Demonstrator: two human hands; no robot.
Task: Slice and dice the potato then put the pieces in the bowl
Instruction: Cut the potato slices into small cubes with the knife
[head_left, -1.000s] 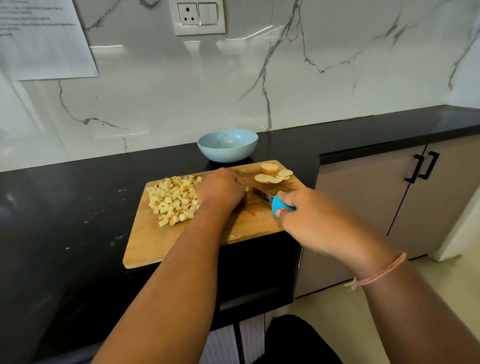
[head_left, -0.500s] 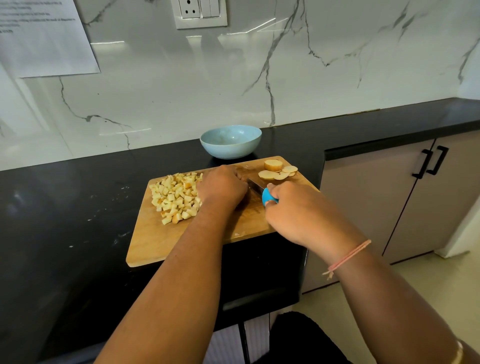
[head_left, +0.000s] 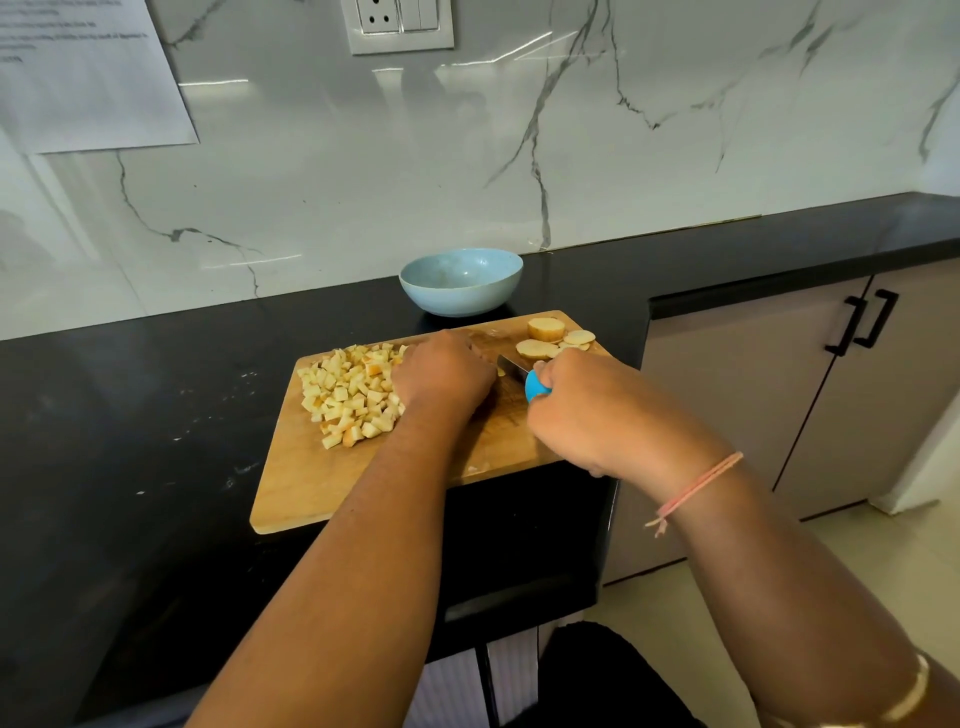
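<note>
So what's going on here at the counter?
A person is dicing potato on a wooden cutting board. The right hand grips a blue-handled knife, blade pointing toward the left hand, which is curled over whatever is being cut, hidden from view. Diced cubes are piled on the board's left, round slices wait at its far right corner, and the light blue bowl behind looks empty.

Bright, even light, streaky glare on the marble wall (head_left: 519, 156), dark counter (head_left: 130, 415), wide-angle curvature at the edges.
</note>
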